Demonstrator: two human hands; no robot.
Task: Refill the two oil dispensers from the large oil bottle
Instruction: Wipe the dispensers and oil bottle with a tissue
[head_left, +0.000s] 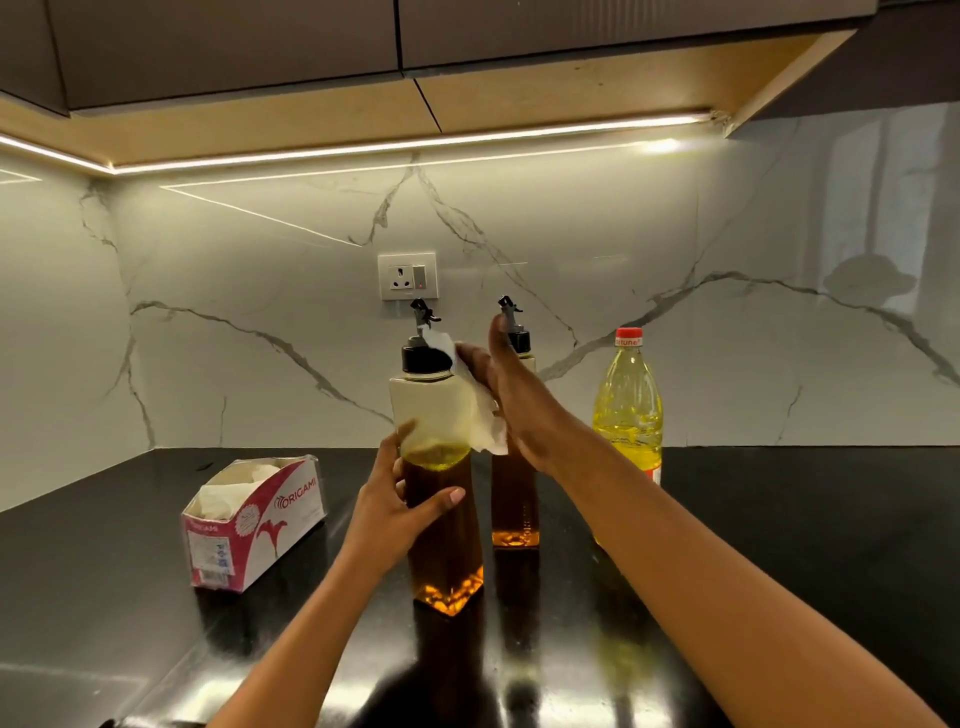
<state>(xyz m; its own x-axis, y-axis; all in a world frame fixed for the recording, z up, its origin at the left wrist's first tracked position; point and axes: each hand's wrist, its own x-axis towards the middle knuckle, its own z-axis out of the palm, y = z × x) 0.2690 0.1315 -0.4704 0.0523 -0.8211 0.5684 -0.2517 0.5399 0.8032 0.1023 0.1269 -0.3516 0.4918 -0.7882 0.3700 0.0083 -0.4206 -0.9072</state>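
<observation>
Two-tone room: black glossy worktop (789, 525), white marble backsplash (249, 322) with socket (408, 276), light strip under cabinets. Tissue box (254, 525) at left. Left grip (395, 512) wraps near dispenser (447, 551) mid-body, thumb across the front. Right grip (511, 395), arm stretched forward, holds a tissue (480, 415) against its shoulder and cap. Near dispenser centre, axis vertical, spout up. Far dispenser (514, 499) just behind-right, upright. Bottle (628, 405) upright at right, capped.
</observation>
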